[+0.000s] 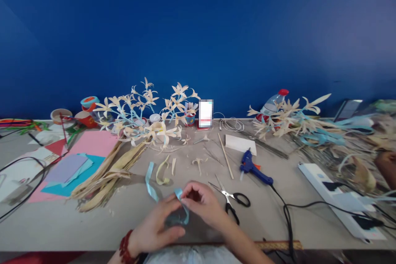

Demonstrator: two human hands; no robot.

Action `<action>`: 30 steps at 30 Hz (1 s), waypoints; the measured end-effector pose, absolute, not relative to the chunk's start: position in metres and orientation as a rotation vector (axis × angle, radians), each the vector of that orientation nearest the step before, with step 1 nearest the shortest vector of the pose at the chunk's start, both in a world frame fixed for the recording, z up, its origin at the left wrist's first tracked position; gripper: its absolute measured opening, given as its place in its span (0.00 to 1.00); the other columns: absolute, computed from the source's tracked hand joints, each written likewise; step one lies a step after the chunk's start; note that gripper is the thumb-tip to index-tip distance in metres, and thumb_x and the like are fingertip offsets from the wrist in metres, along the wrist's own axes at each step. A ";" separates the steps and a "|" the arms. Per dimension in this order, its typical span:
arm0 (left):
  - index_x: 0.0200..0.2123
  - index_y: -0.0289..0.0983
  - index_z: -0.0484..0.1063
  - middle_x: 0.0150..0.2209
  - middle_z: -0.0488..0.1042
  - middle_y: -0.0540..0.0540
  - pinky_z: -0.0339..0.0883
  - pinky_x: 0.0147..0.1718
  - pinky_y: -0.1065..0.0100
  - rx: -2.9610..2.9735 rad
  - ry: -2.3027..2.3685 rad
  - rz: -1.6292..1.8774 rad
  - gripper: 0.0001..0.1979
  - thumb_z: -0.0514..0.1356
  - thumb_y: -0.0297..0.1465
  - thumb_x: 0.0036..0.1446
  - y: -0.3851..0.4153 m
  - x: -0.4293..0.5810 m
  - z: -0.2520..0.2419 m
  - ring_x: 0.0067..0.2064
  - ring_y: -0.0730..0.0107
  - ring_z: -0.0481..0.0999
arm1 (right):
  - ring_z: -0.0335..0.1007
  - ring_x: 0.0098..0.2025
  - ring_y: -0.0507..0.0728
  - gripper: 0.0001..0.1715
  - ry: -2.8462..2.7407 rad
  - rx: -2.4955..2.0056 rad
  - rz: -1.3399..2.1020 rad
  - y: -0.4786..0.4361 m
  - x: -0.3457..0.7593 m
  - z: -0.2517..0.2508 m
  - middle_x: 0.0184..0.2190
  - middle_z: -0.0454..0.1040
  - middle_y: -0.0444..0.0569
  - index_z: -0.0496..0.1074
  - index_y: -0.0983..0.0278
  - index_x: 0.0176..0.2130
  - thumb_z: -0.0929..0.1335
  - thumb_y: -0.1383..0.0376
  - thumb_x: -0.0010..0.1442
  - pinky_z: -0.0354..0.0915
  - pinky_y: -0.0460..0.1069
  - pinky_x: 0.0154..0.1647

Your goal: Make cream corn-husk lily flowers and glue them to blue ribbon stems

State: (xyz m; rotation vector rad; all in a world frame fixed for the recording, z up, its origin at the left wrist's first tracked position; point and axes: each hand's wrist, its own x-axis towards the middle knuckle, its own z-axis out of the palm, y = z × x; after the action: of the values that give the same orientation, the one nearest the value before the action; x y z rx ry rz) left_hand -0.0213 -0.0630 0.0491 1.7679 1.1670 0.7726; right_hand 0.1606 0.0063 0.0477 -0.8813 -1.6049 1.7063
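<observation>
My left hand (pixel 156 225) and my right hand (pixel 202 204) meet near the table's front edge, both closed on a light blue ribbon (pixel 182 210). The ribbon loops between my fingers, and its free end (pixel 150 181) trails up and to the left across the table. My right thumb and forefinger pinch the ribbon's top fold. A red bead bracelet (pixel 124 247) circles my left wrist. Scissors (pixel 230 200) with black handles lie just right of my right hand.
A blue glue gun (pixel 253 168) with its black cord lies to the right. Dried leaf strips (pixel 105 175), coloured paper sheets (pixel 77 165) and pale handmade flower sprays (pixel 148 111) fill the left and back. More flowers (pixel 287 117), a plastic bottle (pixel 274 101) and a power strip (pixel 337 198) sit right.
</observation>
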 end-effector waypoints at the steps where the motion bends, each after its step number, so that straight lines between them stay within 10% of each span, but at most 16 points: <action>1: 0.47 0.41 0.74 0.51 0.75 0.41 0.63 0.53 0.59 1.654 1.191 0.835 0.18 0.60 0.41 0.55 -0.060 -0.022 0.046 0.54 0.52 0.70 | 0.62 0.27 0.51 0.09 -1.667 -0.880 1.603 0.004 0.162 0.049 0.26 0.69 0.42 0.71 0.63 0.30 0.70 0.59 0.55 0.59 0.44 0.28; 7: 0.36 0.37 0.78 0.36 0.79 0.44 0.68 0.42 0.65 0.938 1.297 1.108 0.13 0.59 0.40 0.58 -0.036 -0.006 0.033 0.40 0.62 0.75 | 0.66 0.30 0.52 0.06 -2.007 -0.816 1.377 -0.011 0.172 0.047 0.29 0.71 0.43 0.73 0.62 0.31 0.67 0.72 0.53 0.61 0.44 0.33; 21: 0.31 0.37 0.74 0.26 0.72 0.49 0.63 0.34 0.69 1.284 1.350 1.087 0.16 0.53 0.40 0.62 -0.022 0.012 0.058 0.32 0.68 0.70 | 0.69 0.32 0.52 0.12 -2.196 -0.902 1.308 -0.006 0.193 0.053 0.32 0.74 0.42 0.73 0.60 0.33 0.66 0.75 0.50 0.62 0.44 0.34; 30: 0.43 0.40 0.72 0.32 0.76 0.46 0.59 0.33 0.67 2.048 1.523 0.164 0.09 0.55 0.33 0.60 -0.019 -0.002 0.042 0.35 0.61 0.75 | 0.70 0.35 0.58 0.10 -2.081 -1.444 0.547 0.038 0.291 0.041 0.35 0.75 0.51 0.72 0.60 0.38 0.62 0.60 0.64 0.66 0.52 0.39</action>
State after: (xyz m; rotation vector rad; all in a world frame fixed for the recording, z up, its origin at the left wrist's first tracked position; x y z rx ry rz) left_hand -0.0019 -0.0188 0.0423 2.0476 1.5226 0.1638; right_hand 0.2907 0.0377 0.0412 -1.4443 -2.0814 0.5472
